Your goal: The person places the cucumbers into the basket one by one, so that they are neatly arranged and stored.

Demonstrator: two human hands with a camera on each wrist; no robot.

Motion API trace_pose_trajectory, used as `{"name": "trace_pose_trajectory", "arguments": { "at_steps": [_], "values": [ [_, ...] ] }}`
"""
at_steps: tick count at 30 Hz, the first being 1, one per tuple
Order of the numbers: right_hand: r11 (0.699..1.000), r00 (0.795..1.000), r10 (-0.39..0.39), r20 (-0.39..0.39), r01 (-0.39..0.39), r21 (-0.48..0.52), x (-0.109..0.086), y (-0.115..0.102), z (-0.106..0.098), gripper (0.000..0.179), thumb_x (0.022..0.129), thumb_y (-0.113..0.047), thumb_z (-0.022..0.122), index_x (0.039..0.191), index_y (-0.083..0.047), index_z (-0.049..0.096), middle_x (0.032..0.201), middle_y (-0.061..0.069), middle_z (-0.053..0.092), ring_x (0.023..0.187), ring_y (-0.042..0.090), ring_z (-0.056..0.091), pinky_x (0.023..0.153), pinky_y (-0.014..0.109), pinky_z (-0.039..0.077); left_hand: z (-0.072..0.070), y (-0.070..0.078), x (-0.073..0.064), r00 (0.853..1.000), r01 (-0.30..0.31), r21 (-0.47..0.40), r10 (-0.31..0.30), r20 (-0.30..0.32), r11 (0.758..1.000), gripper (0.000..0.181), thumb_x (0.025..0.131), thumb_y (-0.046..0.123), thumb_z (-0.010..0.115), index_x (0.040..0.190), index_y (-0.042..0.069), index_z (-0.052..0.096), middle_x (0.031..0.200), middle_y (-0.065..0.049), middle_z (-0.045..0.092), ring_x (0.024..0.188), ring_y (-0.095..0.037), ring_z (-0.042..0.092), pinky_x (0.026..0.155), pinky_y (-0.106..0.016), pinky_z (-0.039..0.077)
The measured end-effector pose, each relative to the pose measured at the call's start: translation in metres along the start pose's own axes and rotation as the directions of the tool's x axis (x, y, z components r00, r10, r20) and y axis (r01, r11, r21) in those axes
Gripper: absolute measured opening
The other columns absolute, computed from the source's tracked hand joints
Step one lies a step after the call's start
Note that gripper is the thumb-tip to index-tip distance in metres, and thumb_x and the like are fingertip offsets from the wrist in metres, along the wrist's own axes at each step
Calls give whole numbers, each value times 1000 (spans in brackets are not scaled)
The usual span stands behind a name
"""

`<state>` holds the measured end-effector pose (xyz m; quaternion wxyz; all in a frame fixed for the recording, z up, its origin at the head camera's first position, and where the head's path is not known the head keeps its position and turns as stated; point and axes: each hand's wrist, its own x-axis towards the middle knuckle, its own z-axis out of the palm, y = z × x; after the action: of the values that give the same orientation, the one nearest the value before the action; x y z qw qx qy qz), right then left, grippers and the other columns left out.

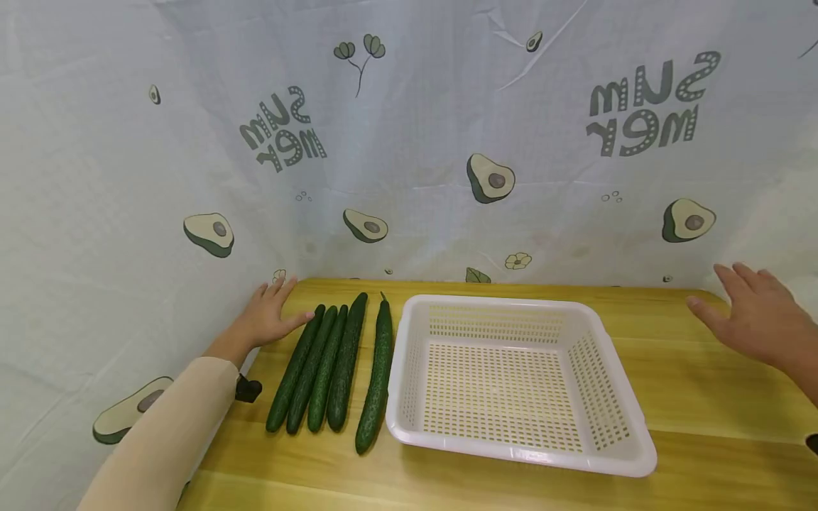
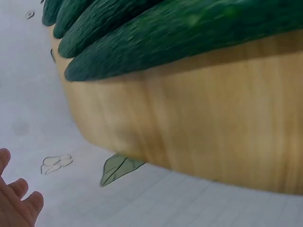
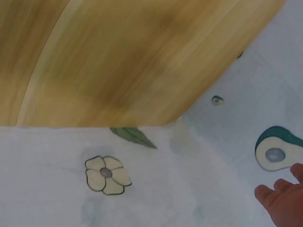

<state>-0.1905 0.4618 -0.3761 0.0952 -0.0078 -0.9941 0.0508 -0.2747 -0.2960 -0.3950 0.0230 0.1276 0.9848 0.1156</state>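
Note:
Several dark green cucumbers point(image 1: 317, 369) lie side by side on the left part of the table, their far ends pointing away. One more cucumber point(image 1: 375, 376), with a stem, lies slightly apart, right beside the basket. The white plastic basket point(image 1: 505, 397) has perforated walls and holds nothing. My left hand point(image 1: 265, 317) is spread at the left of the row, its thumb overlapping the far tip of the leftmost cucumber in the head view. At the far right, my right hand point(image 1: 757, 316) is spread over the table's right side, holding nothing. In the left wrist view, cucumbers point(image 2: 189, 38) fill the top.
The wooden table point(image 1: 677, 397) has its back edge against a pale curtain point(image 1: 415, 142) printed with avocados and lettering. This curtain also hangs along the left and right sides. A dark strap piece point(image 1: 248, 389) sits at my left wrist.

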Motion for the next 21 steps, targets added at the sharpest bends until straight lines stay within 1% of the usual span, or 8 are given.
{"name": "trace_pose_trajectory", "arguments": {
  "at_steps": [3,7,8,10,13,16,18,21],
  "values": [
    [989,998,-54,-15,56,135,-3,-15,4,85,109,-44,42,152,22,11,153,50,14,140,69,15,118,74,7,8,2,-8,1000,5,-30,-5,15,1000,93,99,62,53,165,9,16,167,-31,16,149,-63,13,114,-80,18],
    [944,994,-112,10,104,314,-13,-35,11,79,109,-31,48,156,16,6,154,49,13,140,70,14,112,81,10,18,4,-19,1000,-4,-63,6,30,998,92,100,60,52,165,8,14,166,-30,21,148,-60,20,114,-78,21],
    [934,993,-116,28,99,342,-15,-39,12,79,109,-31,47,157,15,5,155,49,12,140,70,13,110,82,10,21,4,-21,999,-4,-72,6,35,997,92,100,60,52,165,8,14,166,-30,22,148,-60,22,115,-78,22],
    [920,990,-126,70,90,382,-21,-49,14,80,109,-32,47,159,13,3,155,49,12,137,72,17,105,83,19,27,4,-25,999,2,-95,3,50,995,92,101,60,51,165,7,13,165,-31,24,148,-59,24,114,-77,23],
    [905,978,-136,156,59,420,-28,-62,17,80,110,-35,46,160,10,1,154,49,17,132,72,26,95,83,30,35,4,-30,997,27,-141,-16,79,990,92,102,59,51,165,4,11,164,-33,24,147,-60,24,113,-77,25],
    [888,959,-140,247,11,460,-37,-75,21,79,111,-37,42,161,6,-1,150,48,27,127,71,36,89,78,43,42,3,-36,991,66,-194,-43,123,979,91,103,54,52,163,0,11,159,-37,29,145,-61,27,112,-76,28],
    [872,949,-133,284,-24,490,-43,-84,25,76,111,-38,39,162,4,0,146,46,34,123,67,46,87,70,52,47,2,-40,989,76,-226,-44,144,971,88,105,47,52,161,-7,12,150,-41,41,138,-60,40,109,-72,36],
    [812,937,-139,320,-77,579,-51,-95,32,73,112,-36,36,162,2,-2,136,43,44,111,56,62,79,54,61,53,1,-46,982,100,-275,-51,180,956,82,106,37,53,159,-12,13,132,-39,56,120,-53,58,100,-65,48]
  ]
}}
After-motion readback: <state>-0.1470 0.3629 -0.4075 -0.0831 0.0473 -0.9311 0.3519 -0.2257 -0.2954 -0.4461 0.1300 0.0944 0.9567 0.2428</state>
